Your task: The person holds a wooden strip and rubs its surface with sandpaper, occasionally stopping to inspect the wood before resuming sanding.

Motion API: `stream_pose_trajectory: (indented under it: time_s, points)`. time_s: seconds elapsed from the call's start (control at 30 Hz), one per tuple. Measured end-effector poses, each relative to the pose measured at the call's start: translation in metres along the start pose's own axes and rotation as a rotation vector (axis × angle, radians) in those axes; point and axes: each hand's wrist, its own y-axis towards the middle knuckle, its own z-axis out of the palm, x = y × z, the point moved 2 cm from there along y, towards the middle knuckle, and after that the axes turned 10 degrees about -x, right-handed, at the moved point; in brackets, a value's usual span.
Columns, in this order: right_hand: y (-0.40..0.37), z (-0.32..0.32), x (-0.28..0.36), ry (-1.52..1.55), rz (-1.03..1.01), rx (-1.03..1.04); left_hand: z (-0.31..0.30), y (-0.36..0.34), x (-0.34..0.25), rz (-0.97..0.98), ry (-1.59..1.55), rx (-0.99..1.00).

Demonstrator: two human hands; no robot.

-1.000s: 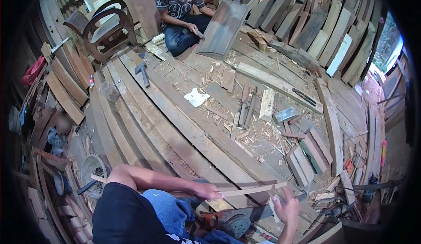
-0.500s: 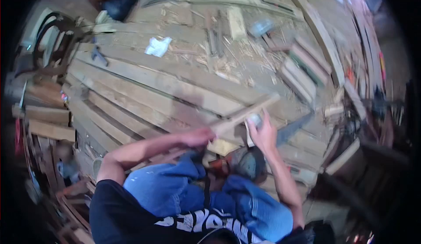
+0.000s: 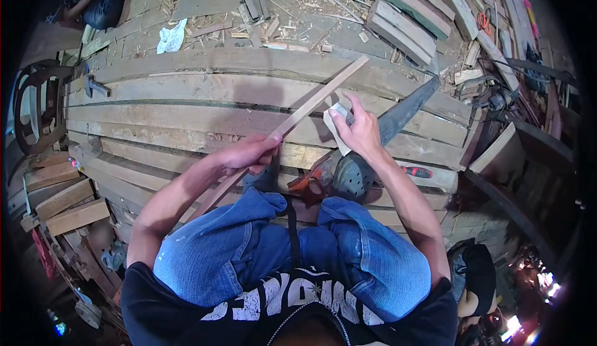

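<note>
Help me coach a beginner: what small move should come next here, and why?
Probably bring the right hand with its folded pale sheet onto the thin wooden strip and rub along it. The left hand grips the strip lower down, holding it angled over the planks, and the sheet sits just beside it.

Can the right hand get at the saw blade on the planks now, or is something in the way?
Probably yes: the saw blade lies bare just beside the right hand, with nothing between them. But that hand grips a white sheet, so it is not free.
</note>
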Motion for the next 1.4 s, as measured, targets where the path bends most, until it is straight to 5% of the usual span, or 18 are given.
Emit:
stream_pose_trajectory:
  time_s: [1.03, 1.4]
  points:
    - [-0.003, 0.000, 0.020, -0.104, -0.343, 0.168, -0.003, -0.005, -0.011, -0.043, -0.021, 0.027]
    - [0.012, -0.027, 0.016, -0.265, -0.193, 0.261, 0.008, -0.012, -0.013, 0.016, 0.072, -0.013]
